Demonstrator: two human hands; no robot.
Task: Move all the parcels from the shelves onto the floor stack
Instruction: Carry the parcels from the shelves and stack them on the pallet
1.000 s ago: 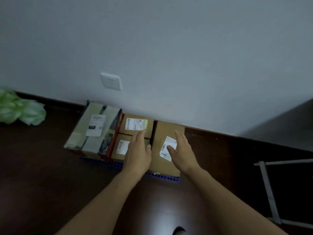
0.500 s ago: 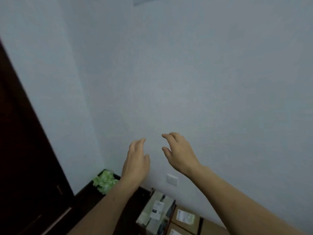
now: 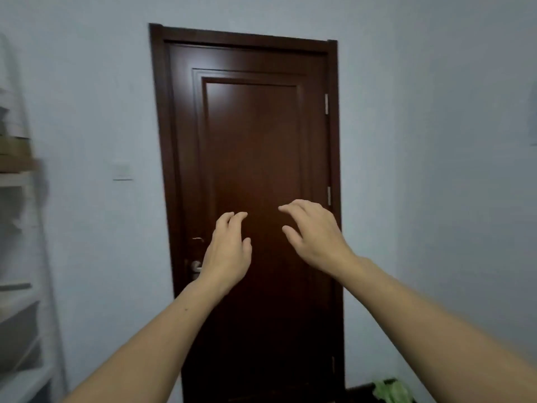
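Dark door (image 3: 255,170) ahead | shelf (image 3: 16,179) parcels (image 3: 14,152) far left, blurred, axis unclear | left hand (image 3: 226,254), right hand (image 3: 313,237) empty, fingers loosely curled

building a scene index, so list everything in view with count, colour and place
dark brown wooden door: one, dark brown, centre
silver metal door handle: one, silver, door's left edge
white wall switch: one, white, wall left of door
white shelf unit: one, white, far left, blurred
brown cardboard parcels: count unclear, brown, on that unit
crumpled green bag: one, green, bottom right
left hand: one, empty, before the door
right hand: one, empty, before the door
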